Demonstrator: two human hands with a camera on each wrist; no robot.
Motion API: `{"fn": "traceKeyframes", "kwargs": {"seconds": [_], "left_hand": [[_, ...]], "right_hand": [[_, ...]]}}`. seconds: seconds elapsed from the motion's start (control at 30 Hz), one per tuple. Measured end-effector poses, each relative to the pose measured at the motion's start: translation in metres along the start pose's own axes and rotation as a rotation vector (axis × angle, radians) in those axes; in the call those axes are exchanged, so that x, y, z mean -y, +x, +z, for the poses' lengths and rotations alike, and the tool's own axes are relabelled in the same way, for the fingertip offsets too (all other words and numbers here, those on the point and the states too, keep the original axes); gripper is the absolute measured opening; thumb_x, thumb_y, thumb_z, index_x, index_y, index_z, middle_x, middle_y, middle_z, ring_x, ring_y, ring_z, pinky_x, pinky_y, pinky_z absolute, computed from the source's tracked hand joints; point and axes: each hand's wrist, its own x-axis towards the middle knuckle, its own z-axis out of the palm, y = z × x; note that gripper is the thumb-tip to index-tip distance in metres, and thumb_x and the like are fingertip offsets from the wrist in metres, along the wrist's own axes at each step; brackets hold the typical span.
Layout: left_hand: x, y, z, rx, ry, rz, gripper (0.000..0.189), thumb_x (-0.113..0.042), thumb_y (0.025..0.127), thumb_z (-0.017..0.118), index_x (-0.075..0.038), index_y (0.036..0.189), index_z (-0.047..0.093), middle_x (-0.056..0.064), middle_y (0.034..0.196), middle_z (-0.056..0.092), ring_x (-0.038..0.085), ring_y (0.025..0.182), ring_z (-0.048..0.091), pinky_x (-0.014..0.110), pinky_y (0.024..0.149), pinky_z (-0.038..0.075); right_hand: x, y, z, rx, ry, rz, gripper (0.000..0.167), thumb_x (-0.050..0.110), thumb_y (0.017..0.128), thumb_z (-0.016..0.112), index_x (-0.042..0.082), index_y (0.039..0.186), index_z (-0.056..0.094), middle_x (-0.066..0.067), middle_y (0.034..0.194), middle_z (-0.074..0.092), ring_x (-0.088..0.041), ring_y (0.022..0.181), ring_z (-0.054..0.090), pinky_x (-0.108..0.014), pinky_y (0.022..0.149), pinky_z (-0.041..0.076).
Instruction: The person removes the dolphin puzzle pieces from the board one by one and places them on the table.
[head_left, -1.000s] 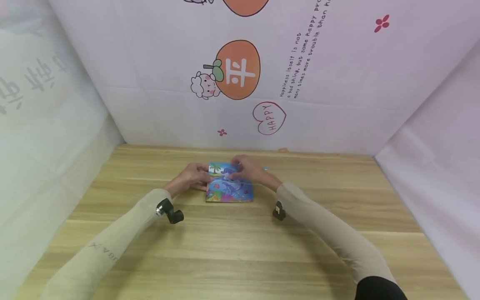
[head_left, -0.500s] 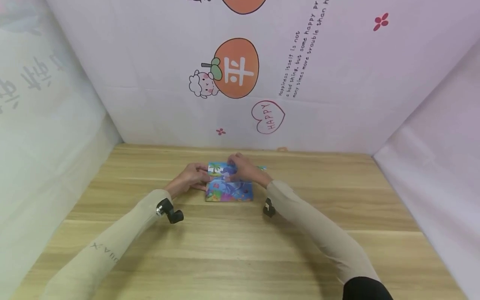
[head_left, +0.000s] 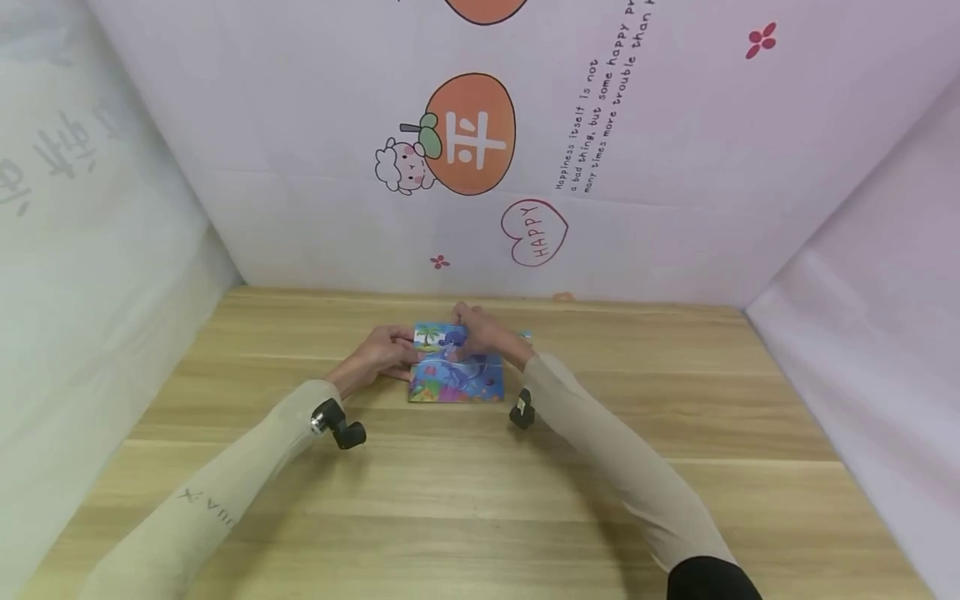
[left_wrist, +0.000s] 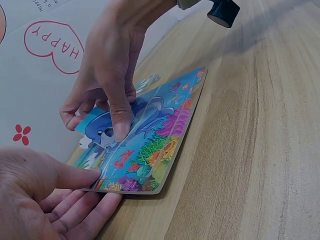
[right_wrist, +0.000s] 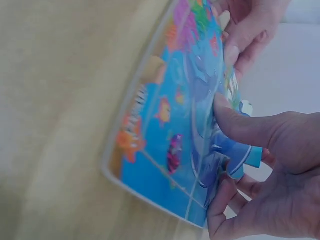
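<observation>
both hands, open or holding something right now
Left hand: closed, holding the puzzle board by its edge.
Right hand: closed, pinching a puzzle piece.

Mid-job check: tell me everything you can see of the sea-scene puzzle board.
The rectangular, glossy sea-scene puzzle board looks thin and stiff, with rounded corners, a pale edge and visible seams. Its print shows a blue dolphin, coral, fish and a palm tree. It lies roughly flat toward the back of the pale wood-grain table. The bare left hand grips its left edge; the bare right hand pinches a blue puzzle piece at its far side, seated or not, I cannot tell.
</observation>
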Motion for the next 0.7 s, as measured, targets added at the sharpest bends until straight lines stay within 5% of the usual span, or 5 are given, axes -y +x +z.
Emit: {"fn": "traceKeyframes", "kwargs": {"seconds": [0.23, 0.43, 0.7], "left_hand": [[0.0, -0.001, -0.003, 0.004, 0.0, -0.005, 0.058, 0.002, 0.099, 0.066, 0.01, 0.151, 0.041, 0.027, 0.137, 0.057, 0.015, 0.081, 0.068, 0.025, 0.068, 0.068], [0.0, 0.0, 0.0, 0.0, -0.012, -0.007, 0.059, 0.004, 0.098, 0.067, 0.009, 0.15, 0.041, 0.027, 0.136, 0.057, 0.015, 0.08, 0.068, 0.025, 0.069, 0.068], [0.001, 0.0, 0.001, 0.004, 0.001, 0.005, 0.061, 0.005, 0.098, 0.066, 0.011, 0.152, 0.038, 0.029, 0.14, 0.054, 0.014, 0.079, 0.068, 0.023, 0.067, 0.067]], "right_hand": [[-0.008, -0.002, 0.004, -0.028, 0.15, -0.083, 0.046, 0.005, 0.094, 0.077, 0.008, 0.118, 0.038, -0.021, 0.135, 0.052, -0.037, 0.13, 0.05, -0.051, 0.114, 0.049], [-0.021, -0.004, 0.002, -0.115, 0.314, -0.113, 0.025, -0.003, 0.098, 0.064, -0.003, 0.12, 0.052, -0.025, 0.132, 0.057, -0.04, 0.13, 0.053, -0.05, 0.117, 0.049], [-0.028, -0.007, 0.002, -0.226, 0.305, -0.147, 0.025, -0.005, 0.095, 0.068, -0.006, 0.12, 0.063, -0.023, 0.123, 0.066, -0.039, 0.118, 0.064, -0.047, 0.107, 0.058]]}}
